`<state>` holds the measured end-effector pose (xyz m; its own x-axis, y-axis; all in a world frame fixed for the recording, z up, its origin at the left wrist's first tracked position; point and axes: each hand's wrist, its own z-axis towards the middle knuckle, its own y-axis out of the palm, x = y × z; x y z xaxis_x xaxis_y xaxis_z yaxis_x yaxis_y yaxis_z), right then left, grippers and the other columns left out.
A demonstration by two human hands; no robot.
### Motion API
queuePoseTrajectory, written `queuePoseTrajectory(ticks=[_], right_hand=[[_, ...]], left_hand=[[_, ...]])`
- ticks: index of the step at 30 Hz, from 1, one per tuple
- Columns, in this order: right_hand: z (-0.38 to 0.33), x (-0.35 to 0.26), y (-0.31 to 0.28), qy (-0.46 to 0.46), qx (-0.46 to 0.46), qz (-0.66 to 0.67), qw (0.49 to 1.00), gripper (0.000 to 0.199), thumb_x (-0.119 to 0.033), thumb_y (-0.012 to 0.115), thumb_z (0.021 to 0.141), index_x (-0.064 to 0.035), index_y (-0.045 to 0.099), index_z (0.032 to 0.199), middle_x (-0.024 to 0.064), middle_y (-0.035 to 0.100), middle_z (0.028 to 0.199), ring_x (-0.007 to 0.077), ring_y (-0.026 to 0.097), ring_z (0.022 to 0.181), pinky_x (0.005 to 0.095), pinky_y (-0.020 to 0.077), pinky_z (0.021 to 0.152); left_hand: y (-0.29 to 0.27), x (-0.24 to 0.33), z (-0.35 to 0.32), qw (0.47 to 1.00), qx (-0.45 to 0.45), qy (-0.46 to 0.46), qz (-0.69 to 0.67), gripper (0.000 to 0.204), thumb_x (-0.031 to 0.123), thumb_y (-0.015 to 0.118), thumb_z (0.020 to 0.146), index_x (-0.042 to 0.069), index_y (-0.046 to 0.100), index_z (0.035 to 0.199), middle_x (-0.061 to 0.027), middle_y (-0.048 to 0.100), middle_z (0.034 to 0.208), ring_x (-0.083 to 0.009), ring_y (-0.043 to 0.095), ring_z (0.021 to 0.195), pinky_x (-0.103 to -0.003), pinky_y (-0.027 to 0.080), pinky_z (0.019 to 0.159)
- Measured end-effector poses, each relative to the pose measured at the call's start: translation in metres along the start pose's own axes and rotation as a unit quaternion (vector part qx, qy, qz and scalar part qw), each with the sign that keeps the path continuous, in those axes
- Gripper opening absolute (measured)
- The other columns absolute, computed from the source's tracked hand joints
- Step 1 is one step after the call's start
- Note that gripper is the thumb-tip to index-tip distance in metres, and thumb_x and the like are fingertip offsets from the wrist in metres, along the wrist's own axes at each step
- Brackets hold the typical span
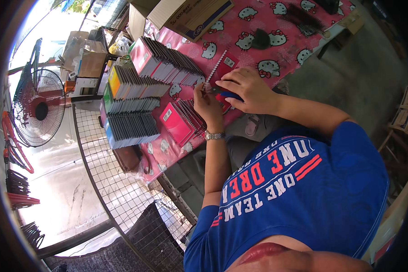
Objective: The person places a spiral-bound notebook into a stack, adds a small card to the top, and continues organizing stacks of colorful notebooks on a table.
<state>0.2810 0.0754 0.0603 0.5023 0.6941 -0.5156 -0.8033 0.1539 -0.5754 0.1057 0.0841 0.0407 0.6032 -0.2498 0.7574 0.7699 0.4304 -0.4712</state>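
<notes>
A red spiral notebook (227,62) with a pale wire binding lies on the table in front of me. My left hand (206,105), a metal watch on its wrist, is closed at the near end of that binding; its fingertips pinch there, and what they hold is too small to make out. My right hand (247,90) is curled over a blue-handled tool (231,95), mostly hidden by the fingers, its dark tip close to my left fingertips. Beside my left wrist, a leaning pile of red notebooks (177,122) rests on the table.
Stacked spiral notebooks (131,129) in several colours fill the table's left side. Farther back are a cardboard box (190,18) and a dark brush-like object (260,40) on the pink patterned cloth (208,51). A fan (41,110) and wire mesh (99,154) stand at left.
</notes>
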Motion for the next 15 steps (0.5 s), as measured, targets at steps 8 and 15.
queuePoseTrajectory(ticks=[8, 15], right_hand=[[0.011, -0.005, 0.005, -0.047, -0.023, -0.093, 0.994, 0.048, -0.02, 0.073, 0.076, -0.008, 0.063, 0.122, 0.0088, 0.06, 0.112, 0.0256, 0.056, 0.107, 0.0426, 0.0405, 0.096], [0.009, 0.013, 0.003, 0.313, -0.185, 0.491, 0.791, 0.04, -0.022, 0.066, 0.091, -0.0011, 0.061, 0.125, 0.0077, 0.065, 0.114, 0.016, 0.059, 0.105, 0.0304, 0.0463, 0.091]], left_hand=[[0.005, -0.028, -0.003, 0.998, 0.011, -0.007, -0.058, 0.03, -0.011, 0.055, 0.083, 0.0, 0.063, 0.109, -0.0099, 0.067, 0.087, -0.0117, 0.062, 0.07, -0.026, 0.049, 0.059], [-0.017, 0.005, 0.001, 0.99, 0.066, 0.115, 0.053, 0.027, -0.009, 0.064, 0.082, 0.001, 0.068, 0.108, -0.0111, 0.069, 0.097, -0.0175, 0.066, 0.083, -0.028, 0.053, 0.068]])
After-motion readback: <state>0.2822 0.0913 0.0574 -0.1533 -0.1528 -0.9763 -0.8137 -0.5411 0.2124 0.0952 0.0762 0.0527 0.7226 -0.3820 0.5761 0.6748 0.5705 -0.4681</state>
